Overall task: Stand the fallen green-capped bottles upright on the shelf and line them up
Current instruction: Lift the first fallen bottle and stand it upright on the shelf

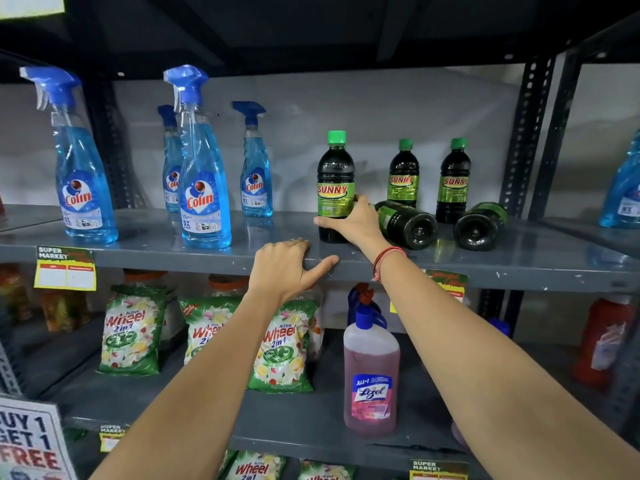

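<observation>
Dark bottles with green caps and green "Sunny" labels stand and lie on the grey shelf (194, 256). My right hand (356, 223) grips the lower body of the front upright bottle (335, 178). Two more upright bottles (403, 174) (454, 180) stand further back to the right. Two fallen bottles (407, 225) (479, 226) lie on their sides with their bases facing me, caps hidden. My left hand (289, 268) rests on the shelf's front edge, fingers curled over it, holding no object.
Blue Colin spray bottles (204, 188) (81, 174) stand on the shelf's left half. Below are green Wheel detergent packs (131, 334) and a pink Lizol bottle (371, 372). Perforated dark uprights (526, 133) bound the bay on the right. Price tags (65, 268) hang from the shelf edge.
</observation>
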Tool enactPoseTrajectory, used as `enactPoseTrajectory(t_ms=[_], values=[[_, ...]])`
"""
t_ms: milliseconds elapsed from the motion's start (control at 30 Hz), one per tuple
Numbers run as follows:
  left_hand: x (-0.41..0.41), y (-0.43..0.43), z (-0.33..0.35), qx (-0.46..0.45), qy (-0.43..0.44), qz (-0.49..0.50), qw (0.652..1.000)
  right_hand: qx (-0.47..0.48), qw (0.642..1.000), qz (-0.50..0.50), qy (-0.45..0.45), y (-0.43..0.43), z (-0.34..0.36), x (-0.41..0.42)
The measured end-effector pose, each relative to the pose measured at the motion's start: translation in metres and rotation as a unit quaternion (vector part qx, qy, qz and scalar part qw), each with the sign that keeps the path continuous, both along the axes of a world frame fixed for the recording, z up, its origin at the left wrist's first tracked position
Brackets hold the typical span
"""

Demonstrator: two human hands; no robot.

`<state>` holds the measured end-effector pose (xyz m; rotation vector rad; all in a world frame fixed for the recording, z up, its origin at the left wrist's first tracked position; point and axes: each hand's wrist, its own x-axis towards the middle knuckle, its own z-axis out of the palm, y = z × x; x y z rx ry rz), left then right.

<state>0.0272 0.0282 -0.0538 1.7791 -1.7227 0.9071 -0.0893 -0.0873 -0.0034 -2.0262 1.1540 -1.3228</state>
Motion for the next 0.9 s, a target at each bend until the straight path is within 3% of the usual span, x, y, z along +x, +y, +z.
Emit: enactPoseTrajectory(t_ms=[167, 467, 900], values=[[-0.001, 0.002, 0.002, 0.01, -0.013, 0.005, 1.0, 0.056, 0.998, 0.038, -0.01, 0.003, -0.001, -0.004], [0.0, 0.002, 0.0, 0.003, -0.014, 0.008, 1.0, -0.015, 0.996, 0.061, -0.056, 0.04, -0.011, -0.018], [0.0, 0.003, 0.002, 0.008, -0.018, 0.011, 1.0, -0.017, 0.995, 0.08, -0.063, 0.056, -0.01, -0.026]])
